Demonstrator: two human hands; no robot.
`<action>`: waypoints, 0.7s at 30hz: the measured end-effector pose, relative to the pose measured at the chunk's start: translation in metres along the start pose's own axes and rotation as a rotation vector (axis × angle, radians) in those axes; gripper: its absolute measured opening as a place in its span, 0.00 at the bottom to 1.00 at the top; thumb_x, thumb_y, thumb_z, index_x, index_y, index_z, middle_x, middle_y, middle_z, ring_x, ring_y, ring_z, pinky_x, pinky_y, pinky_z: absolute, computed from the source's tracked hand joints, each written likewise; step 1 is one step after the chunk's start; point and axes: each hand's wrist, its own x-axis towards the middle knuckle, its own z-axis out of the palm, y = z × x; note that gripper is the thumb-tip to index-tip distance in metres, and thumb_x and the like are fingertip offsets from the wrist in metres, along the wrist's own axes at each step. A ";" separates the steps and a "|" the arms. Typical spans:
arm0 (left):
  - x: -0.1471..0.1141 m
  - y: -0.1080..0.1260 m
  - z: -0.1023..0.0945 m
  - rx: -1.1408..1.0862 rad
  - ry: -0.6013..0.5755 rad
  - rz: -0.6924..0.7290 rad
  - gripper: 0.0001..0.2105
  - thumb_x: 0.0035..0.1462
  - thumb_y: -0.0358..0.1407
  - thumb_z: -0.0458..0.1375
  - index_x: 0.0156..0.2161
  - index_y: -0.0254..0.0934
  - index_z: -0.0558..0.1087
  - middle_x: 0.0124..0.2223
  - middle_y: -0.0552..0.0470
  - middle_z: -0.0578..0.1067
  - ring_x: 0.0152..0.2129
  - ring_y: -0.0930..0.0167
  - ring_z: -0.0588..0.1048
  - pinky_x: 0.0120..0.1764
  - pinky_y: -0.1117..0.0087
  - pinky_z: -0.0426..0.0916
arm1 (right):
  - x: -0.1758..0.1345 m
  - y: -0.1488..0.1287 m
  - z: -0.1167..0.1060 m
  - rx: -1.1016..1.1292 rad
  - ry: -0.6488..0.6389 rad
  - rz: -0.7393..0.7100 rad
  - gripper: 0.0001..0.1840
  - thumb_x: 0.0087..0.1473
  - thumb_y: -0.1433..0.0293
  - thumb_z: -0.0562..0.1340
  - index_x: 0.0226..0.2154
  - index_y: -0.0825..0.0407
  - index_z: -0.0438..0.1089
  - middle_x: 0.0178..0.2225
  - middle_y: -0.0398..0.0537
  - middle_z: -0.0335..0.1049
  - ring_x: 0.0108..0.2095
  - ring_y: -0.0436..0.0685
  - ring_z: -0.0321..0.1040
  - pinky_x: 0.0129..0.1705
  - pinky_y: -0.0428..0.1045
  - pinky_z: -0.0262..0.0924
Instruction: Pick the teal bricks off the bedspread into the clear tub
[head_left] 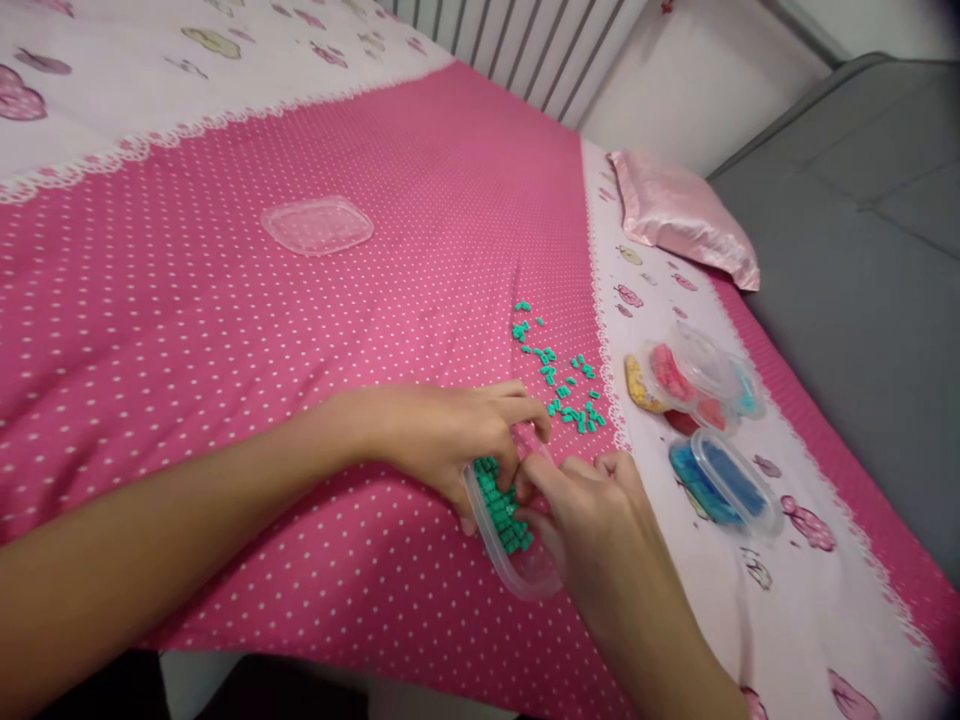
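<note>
A clear plastic container [517,575] holding many small green blocks [499,505] sits tilted at the near side of the pink bed. My left hand [480,435] grips its far rim, the thumb on the outer left side and the fingers curled over the edge. Over the container's right side is my right hand [592,510], its fingers bent inward and pressed together beside the green blocks. Whatever those fingertips hold is hidden. Just beyond both hands, loose green blocks [581,418] lie scattered on the dotted sheet.
A clear lid [319,225] lies flat on the sheet at the far left. To the right stand containers of yellow and red pieces [673,375] and one of blue pieces [716,480]. A pink pillow [682,215] rests by the grey headboard [862,230].
</note>
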 end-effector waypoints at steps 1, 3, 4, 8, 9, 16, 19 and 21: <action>0.000 0.000 0.000 0.002 0.004 0.004 0.09 0.53 0.38 0.69 0.38 0.37 0.81 0.50 0.44 0.74 0.52 0.63 0.68 0.53 0.66 0.67 | 0.000 -0.001 0.001 -0.002 0.004 0.000 0.14 0.48 0.84 0.65 0.31 0.48 0.70 0.23 0.38 0.69 0.26 0.57 0.64 0.36 0.52 0.41; 0.000 0.000 0.000 0.009 -0.005 0.006 0.09 0.52 0.37 0.70 0.38 0.37 0.81 0.50 0.44 0.74 0.53 0.63 0.68 0.54 0.67 0.66 | 0.001 -0.002 0.001 0.004 0.013 0.001 0.15 0.47 0.85 0.66 0.31 0.49 0.70 0.23 0.38 0.69 0.26 0.57 0.63 0.36 0.52 0.41; 0.000 0.000 0.000 0.013 -0.013 0.001 0.08 0.52 0.36 0.70 0.38 0.36 0.81 0.49 0.44 0.74 0.52 0.63 0.68 0.54 0.67 0.66 | 0.002 -0.002 0.001 0.007 0.021 0.001 0.15 0.47 0.85 0.66 0.30 0.49 0.69 0.23 0.38 0.69 0.26 0.57 0.63 0.36 0.52 0.40; 0.001 0.001 -0.001 0.026 -0.027 -0.017 0.07 0.52 0.36 0.70 0.36 0.38 0.81 0.48 0.46 0.74 0.51 0.63 0.68 0.54 0.66 0.66 | 0.003 -0.002 0.001 0.008 0.050 -0.004 0.15 0.46 0.85 0.67 0.27 0.49 0.68 0.22 0.38 0.69 0.26 0.57 0.62 0.35 0.51 0.39; 0.001 0.001 -0.001 0.025 -0.028 -0.016 0.06 0.52 0.36 0.70 0.36 0.38 0.81 0.49 0.46 0.74 0.51 0.63 0.68 0.54 0.66 0.66 | 0.004 -0.002 0.000 0.004 0.055 -0.005 0.15 0.46 0.84 0.67 0.27 0.49 0.69 0.22 0.38 0.69 0.25 0.57 0.61 0.34 0.51 0.40; 0.001 0.000 -0.001 0.012 -0.009 0.009 0.07 0.52 0.37 0.70 0.36 0.38 0.81 0.48 0.45 0.74 0.51 0.62 0.68 0.55 0.64 0.66 | 0.004 -0.003 -0.003 -0.027 0.019 -0.013 0.14 0.49 0.84 0.66 0.29 0.49 0.70 0.22 0.39 0.69 0.25 0.57 0.61 0.35 0.52 0.40; 0.001 0.000 -0.001 0.014 -0.013 0.003 0.08 0.51 0.38 0.70 0.36 0.38 0.81 0.48 0.45 0.74 0.52 0.62 0.68 0.55 0.64 0.66 | 0.003 -0.003 -0.002 -0.013 0.010 -0.016 0.13 0.49 0.84 0.65 0.28 0.49 0.70 0.22 0.40 0.70 0.25 0.58 0.63 0.35 0.52 0.40; 0.001 0.000 -0.001 0.018 -0.012 0.000 0.09 0.50 0.40 0.71 0.35 0.39 0.81 0.48 0.45 0.74 0.52 0.62 0.68 0.55 0.64 0.66 | 0.003 -0.003 -0.002 0.017 0.011 -0.007 0.14 0.48 0.85 0.66 0.28 0.49 0.70 0.22 0.39 0.70 0.26 0.57 0.64 0.35 0.52 0.40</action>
